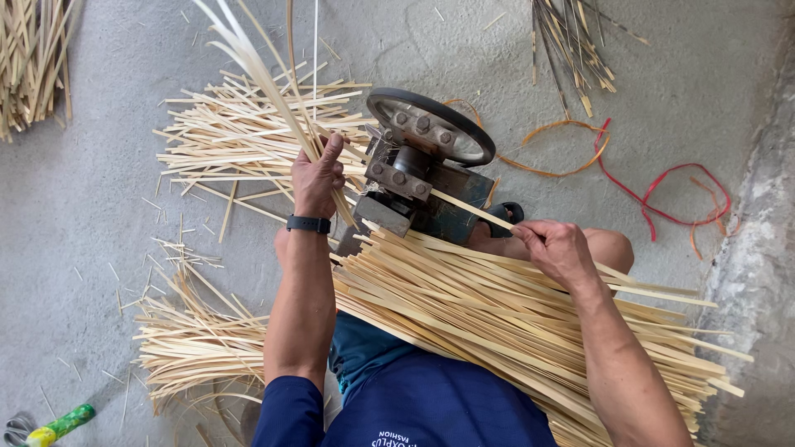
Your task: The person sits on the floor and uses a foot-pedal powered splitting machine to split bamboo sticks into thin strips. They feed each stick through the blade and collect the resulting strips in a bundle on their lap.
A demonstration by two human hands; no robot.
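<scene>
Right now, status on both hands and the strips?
Left hand shut on thin strips past the machine. Right hand pinching one strip at the machine. Strip bundle across lap.

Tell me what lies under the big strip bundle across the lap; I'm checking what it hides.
Under the strip bundle show blue clothing and a bare knee. The rest of the legs and the floor beneath are covered.

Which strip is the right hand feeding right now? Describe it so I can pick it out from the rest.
Start at the small metal machine with the black-rimmed wheel on the concrete floor. One pale bamboo strip runs from its right side to the right hand. Unlike the bundle across the lap, it lies alone, pinched in the fingers.
</scene>
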